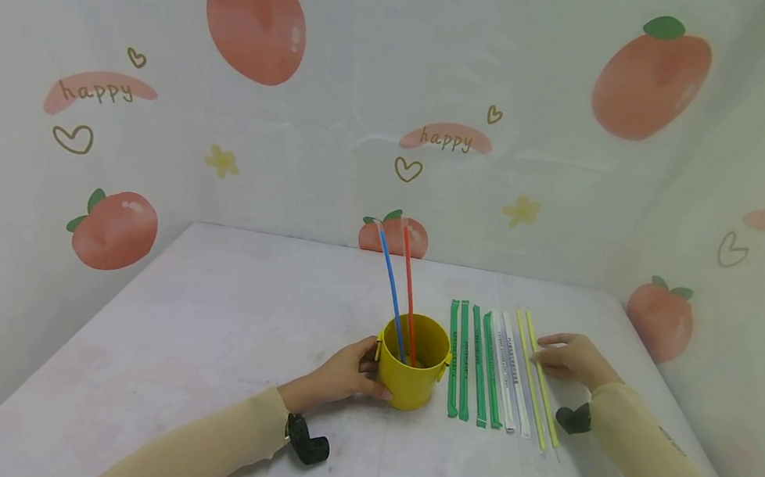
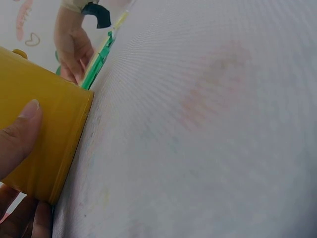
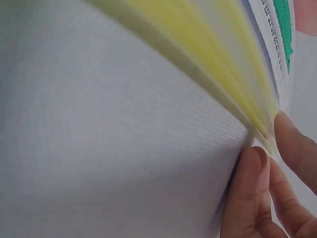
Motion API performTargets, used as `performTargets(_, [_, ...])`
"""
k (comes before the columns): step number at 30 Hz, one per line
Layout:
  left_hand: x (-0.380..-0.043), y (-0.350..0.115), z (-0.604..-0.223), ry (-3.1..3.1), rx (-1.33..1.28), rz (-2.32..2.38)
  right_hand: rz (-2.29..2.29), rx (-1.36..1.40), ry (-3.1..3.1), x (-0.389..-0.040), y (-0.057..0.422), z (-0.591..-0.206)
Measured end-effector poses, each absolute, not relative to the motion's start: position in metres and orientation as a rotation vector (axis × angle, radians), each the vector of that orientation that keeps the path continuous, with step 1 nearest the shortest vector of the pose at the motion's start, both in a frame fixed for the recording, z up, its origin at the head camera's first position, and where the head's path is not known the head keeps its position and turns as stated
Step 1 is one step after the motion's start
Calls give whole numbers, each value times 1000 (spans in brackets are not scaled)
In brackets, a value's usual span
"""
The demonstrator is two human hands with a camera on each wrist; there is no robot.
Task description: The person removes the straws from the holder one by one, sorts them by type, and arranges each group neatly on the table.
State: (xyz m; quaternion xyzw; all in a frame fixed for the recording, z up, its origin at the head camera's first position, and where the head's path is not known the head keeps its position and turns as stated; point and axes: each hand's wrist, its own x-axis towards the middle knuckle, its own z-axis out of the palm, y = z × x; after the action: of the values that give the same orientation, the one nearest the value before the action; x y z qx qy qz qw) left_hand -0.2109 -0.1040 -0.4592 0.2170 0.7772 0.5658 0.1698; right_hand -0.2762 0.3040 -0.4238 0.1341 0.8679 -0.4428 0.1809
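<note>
My left hand (image 1: 346, 370) grips a small yellow bucket (image 1: 408, 387) from its left side, thumb along the front and fingers round the back. A blue straw (image 1: 391, 283) and a red straw (image 1: 409, 285), both in clear wrappers, lean inside it. At the right end of a row of straws, my right hand (image 1: 574, 359) reaches the outer yellow straw (image 1: 543, 383). In the right wrist view its fingertips (image 3: 250, 158) stand slightly apart, right beside that straw's edges. A second yellow straw (image 1: 531, 377) lies just to the left.
Between the bucket and the yellow straws, white-wrapped straws (image 1: 507, 375) and several green-wrapped straws (image 1: 478, 363) lie side by side on the white-covered table (image 1: 239, 317). A printed cloth (image 1: 361, 55) rises behind the table and at its sides.
</note>
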Motion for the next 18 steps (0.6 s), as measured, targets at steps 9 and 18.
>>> performTargets(9, [-210,-104,-459,2209,606,1607,-1253,355,2448,-273,303,-420])
performTargets(18, [-210,-105,-458,2228,588,1588,-1293,347,2433,-274,303,-421])
